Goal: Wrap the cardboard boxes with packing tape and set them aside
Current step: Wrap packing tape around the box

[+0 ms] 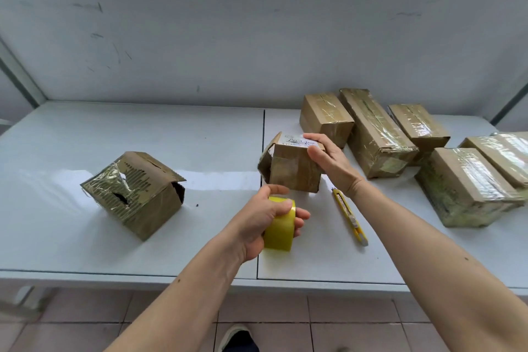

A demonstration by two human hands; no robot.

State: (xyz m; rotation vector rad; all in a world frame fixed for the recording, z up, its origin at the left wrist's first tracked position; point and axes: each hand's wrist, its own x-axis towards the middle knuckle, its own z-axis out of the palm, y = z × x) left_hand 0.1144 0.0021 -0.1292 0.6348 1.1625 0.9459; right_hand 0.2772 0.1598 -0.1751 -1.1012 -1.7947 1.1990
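Note:
A small cardboard box (290,170) with a white label on top and a loose flap on its left side stands on the white table (143,134). My right hand (331,160) grips its upper right corner, fingers over the label. Just in front of it, my left hand (263,217) holds a yellow roll of packing tape (281,227), fingers curled round it. A torn, partly taped box (134,194) with an open flap lies tilted to the left. Several taped boxes (377,134) lie at the right.
A yellow utility knife (350,216) lies on the table right of the tape roll, under my right forearm. A wall rises behind the table. A seam runs down the table's middle. Tiled floor and a shoe (237,337) show below the front edge.

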